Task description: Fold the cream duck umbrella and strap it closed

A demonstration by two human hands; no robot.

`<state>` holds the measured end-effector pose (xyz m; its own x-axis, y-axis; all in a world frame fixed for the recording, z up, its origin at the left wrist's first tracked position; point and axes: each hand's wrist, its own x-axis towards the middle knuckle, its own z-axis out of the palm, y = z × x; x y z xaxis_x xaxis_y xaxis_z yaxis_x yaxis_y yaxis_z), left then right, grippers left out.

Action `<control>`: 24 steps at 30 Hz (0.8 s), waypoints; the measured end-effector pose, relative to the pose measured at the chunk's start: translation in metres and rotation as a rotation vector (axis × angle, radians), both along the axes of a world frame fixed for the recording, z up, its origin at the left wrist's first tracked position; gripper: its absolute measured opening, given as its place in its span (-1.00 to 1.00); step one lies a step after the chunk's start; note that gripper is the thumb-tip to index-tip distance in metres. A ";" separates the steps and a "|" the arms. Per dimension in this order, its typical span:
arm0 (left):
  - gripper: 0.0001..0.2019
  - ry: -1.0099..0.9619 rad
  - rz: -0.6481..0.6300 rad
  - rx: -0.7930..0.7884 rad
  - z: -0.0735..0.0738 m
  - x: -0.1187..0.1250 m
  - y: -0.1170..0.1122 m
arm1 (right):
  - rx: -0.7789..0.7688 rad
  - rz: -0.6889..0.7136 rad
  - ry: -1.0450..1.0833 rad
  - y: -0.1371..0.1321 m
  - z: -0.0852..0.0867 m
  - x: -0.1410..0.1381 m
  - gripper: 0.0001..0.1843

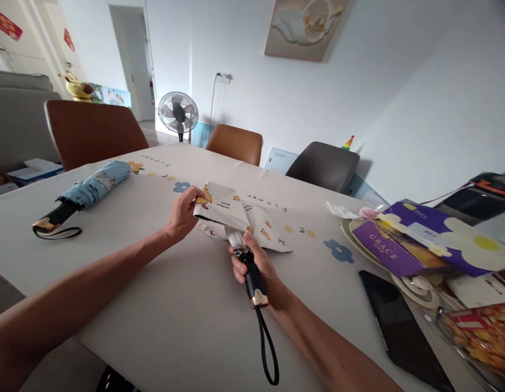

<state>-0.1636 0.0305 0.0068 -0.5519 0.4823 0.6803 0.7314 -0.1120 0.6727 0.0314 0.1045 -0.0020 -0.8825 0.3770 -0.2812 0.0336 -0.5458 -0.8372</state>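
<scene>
Centrally, shows a cream folding umbrella (236,218) printed with small figures, partly collapsed, its canopy lying loose and creased on the table (174,316) just beyond the two hands. Locates the right hand (258,267) at the near end, fingers wrapped fully round the black handle (254,283), with the gold cap pointing toward the viewer and the black wrist strap (268,348) trailing in a long loop the same way. Places the left hand (182,213) at the canopy's left edge, thumb and fingers pinched narrow on a fold of the fabric. Sets both forearms low over a pale tablecloth marked with flowers and the word FLOWER. Includes, well apart at far left, a blue folding umbrella (89,190), rolled shut, its dark grip and cord toward the near side. Adds at right a dark phone (399,321) lying flat near the right forearm; beyond it a purple box (415,234) decorated with white daisies, resting across a plate (352,239); at the lower right corner a clear container of snacks (485,326). Frames the far side of the table with a brown chair (92,133) at left, a second brown chair (236,143) at centre and a grey chair (323,163) at right. Closes the background with a standing fan (178,112) by a white wall and a framed picture (303,27) hung above.
</scene>
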 end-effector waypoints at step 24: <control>-0.89 0.347 -0.192 -0.229 -0.012 -0.024 0.000 | 0.176 -0.128 -0.073 -0.001 0.004 0.004 -0.65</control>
